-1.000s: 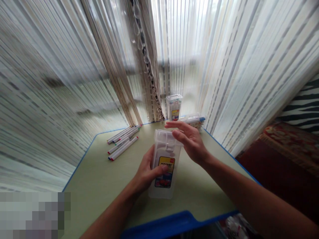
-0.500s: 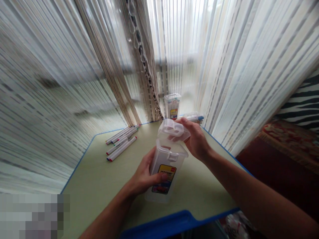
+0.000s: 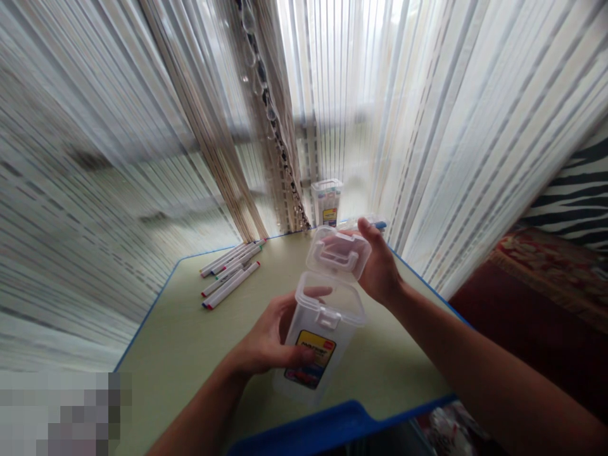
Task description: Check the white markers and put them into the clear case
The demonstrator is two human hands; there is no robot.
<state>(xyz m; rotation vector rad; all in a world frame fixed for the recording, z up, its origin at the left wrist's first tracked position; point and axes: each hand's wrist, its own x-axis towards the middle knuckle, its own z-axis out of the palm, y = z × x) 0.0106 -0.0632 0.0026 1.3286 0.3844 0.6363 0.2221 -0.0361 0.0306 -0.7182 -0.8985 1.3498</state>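
A clear plastic marker box (image 3: 319, 342) with a yellow, red and dark label stands tilted near the front of the table, its top uncovered. My left hand (image 3: 270, 339) is wrapped round its left side, thumb across the label and a fingertip seen through the far wall. The box's clear lid (image 3: 338, 253), with a moulded handle, is swung up and back behind the rim. At the lid's right edge is my right hand (image 3: 380, 266), fingers behind the clear plastic and thumb raised beside it. No markers can be made out inside the box.
Several white markers (image 3: 231, 285) with coloured ends lie at the table's left. Another marker box (image 3: 327, 201), filled and closed, stands at the back. Beside it lies a clear pack with a blue end (image 3: 379, 225). A blue rim (image 3: 304, 434) edges the table; string curtains (image 3: 237, 126) hang behind.
The lid was closed on the box; my right hand has lifted it and swung it back. The box top has tilted toward me in my left hand, which keeps its hold.
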